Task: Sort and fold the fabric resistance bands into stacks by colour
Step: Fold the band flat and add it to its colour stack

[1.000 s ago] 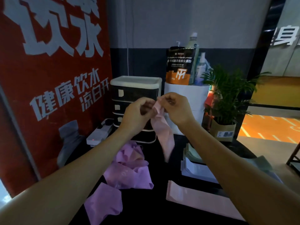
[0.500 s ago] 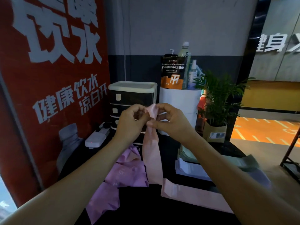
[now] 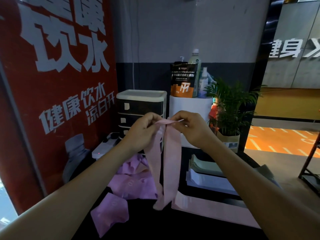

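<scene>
A pink fabric band (image 3: 170, 163) hangs as a long loop above the dark table (image 3: 147, 227). My left hand (image 3: 141, 134) and my right hand (image 3: 191, 129) both pinch its top edge, close together. Its lower end touches the table beside another pink band (image 3: 211, 207) that lies flat. Purple bands lie in a loose heap (image 3: 133, 181) at the left, with one more purple band (image 3: 110, 215) nearer me. Folded pale green and pale blue bands (image 3: 206, 177) sit stacked at the right behind my right forearm.
A black drawer unit (image 3: 141, 108) with a white top and a white bin (image 3: 189, 110) carrying a pouch and bottles stand at the back. A potted plant (image 3: 228, 111) is at the right, a white power strip (image 3: 103, 147) at the left, a red poster behind it.
The hanging pink band has spread into two separate strands and dropped lower. My hands have shifted slightly apart along its top edge.
</scene>
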A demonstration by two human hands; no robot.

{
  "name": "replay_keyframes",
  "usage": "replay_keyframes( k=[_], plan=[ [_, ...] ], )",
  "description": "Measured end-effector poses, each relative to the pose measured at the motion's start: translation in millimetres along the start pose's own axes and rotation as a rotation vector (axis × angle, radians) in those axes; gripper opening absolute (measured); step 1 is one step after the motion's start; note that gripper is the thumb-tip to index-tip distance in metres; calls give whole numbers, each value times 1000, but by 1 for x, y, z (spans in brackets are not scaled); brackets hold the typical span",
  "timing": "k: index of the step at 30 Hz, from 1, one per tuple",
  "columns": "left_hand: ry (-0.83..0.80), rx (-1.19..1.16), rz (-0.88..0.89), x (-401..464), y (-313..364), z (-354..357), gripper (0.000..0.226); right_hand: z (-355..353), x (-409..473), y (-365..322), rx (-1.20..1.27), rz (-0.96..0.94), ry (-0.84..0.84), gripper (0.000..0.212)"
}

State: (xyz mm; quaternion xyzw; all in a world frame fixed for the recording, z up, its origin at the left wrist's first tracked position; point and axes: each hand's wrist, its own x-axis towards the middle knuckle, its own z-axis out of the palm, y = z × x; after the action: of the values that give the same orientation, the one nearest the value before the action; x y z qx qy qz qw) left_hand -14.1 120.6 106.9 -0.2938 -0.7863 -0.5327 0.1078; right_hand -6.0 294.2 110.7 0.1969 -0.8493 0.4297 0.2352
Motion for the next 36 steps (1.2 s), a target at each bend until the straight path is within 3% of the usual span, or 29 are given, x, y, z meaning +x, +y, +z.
replay_keyframes(
  k=[4, 8, 12, 18, 22, 26, 28, 30, 33, 36],
  plan=[
    [-89, -2, -30, -2, -4, -3, 27, -9, -5, 5, 31, -15, -73, 9],
    [-139, -127, -71, -4, -6, -3, 29, -12, -12, 7, 267, 87, -170, 15],
    [-132, -171, -85, -5, -6, -1, 21, -7, -14, 2, 487, 185, -157, 21],
    [-149, -214, -94, -4, -9, 7, 19, 3, -17, -2, 496, 218, -109, 19],
    [-112, -186, -108, -3, -13, 9, 18, 3, -17, -2, 361, 263, -16, 16],
    [-99, -173, -110, -2, -15, 11, 17, 0, -18, -7, 516, 453, -63, 31],
    [-90, -201, -97, -1, -13, 13, 18, 2, -17, -9, 482, 426, -71, 23],
    [-82, -211, -78, 0, -10, 15, 19, 3, -16, -11, 453, 384, -16, 12],
    [-102, -183, -92, 0, -9, 17, 12, 2, -11, -11, 391, 344, 91, 15],
    [-112, -181, -163, -1, -13, 17, 25, -5, -6, -6, 338, 353, 217, 13]
  ],
)
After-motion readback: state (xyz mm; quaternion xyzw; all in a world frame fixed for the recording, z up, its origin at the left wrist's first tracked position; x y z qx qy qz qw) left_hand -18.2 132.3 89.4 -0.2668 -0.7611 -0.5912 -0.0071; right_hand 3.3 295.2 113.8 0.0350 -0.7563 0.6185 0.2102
